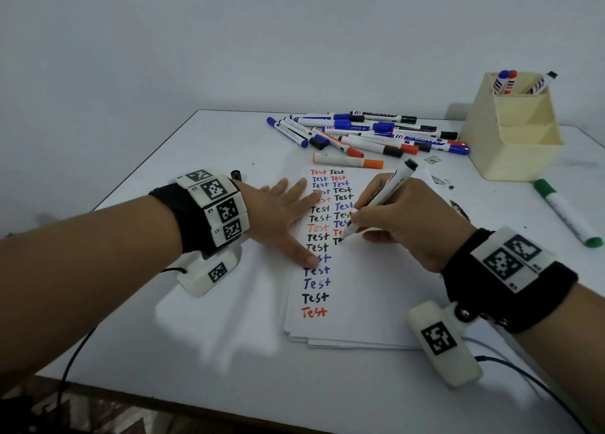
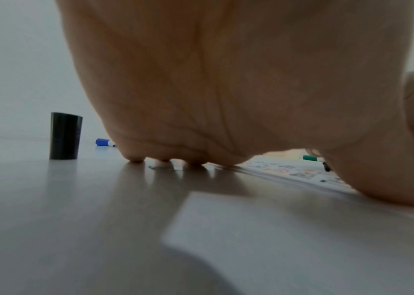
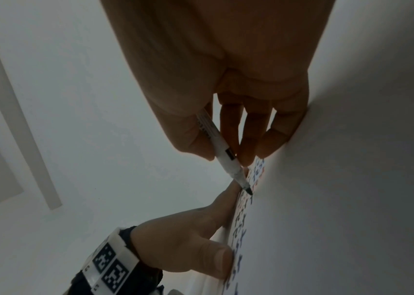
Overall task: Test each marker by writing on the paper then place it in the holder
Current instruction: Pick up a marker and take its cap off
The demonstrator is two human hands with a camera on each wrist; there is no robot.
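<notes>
My right hand (image 1: 386,217) grips an uncapped black marker (image 1: 379,197), its tip (image 3: 248,192) touching the paper (image 1: 366,289) in the second column of "Test" words. My left hand (image 1: 281,214) lies flat with spread fingers on the paper's left edge, holding it down. The marker's black cap (image 2: 65,136) stands upright on the table beside my left wrist. A heap of capped markers (image 1: 366,134) lies behind the paper. The cream holder (image 1: 514,129) at the back right has three markers standing in its rear compartment.
A green marker (image 1: 566,212) lies alone on the table right of the paper. The white table (image 1: 203,319) meets a plain wall behind. Cables run from both wrist cameras toward the front edge. Small scraps lie near the holder.
</notes>
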